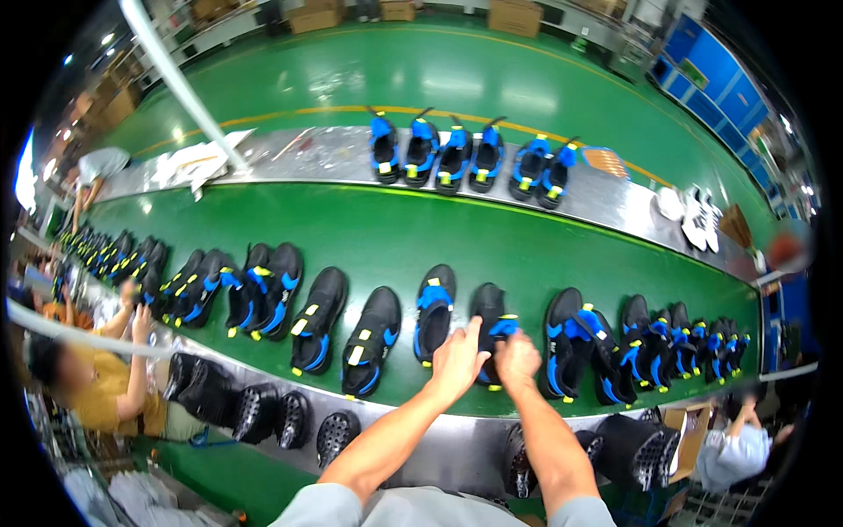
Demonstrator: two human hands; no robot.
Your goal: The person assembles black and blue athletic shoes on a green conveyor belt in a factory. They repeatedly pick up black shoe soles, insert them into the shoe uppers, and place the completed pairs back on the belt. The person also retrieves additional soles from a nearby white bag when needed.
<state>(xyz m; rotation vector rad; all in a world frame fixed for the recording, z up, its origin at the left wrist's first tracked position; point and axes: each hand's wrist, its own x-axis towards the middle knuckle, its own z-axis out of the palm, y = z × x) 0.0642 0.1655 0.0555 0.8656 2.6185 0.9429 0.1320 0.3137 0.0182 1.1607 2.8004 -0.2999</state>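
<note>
A black shoe [489, 304] with blue and yellow-green trim lies toe away on the green belt in front of me. My right hand [518, 359] is closed at its right side, by the blue strap [505, 326], and seems to pinch it. My left hand [457, 360] is at the shoe's left edge, index finger stretched along it and thumb apart; the other fingers are partly hidden. The two hands cover part of the shoe's opening. Just left of my left hand lies a matching shoe [435, 294] with its blue tongue raised.
Matching shoes line the belt [527, 255] on both sides, including one black shoe [373, 338]. Several more stand on the far metal ledge [334, 158], with white shoes [700, 220] farther right. Black shoe lasts [338, 435] lie along the near ledge. Co-workers sit left [97, 386] and right [738, 452].
</note>
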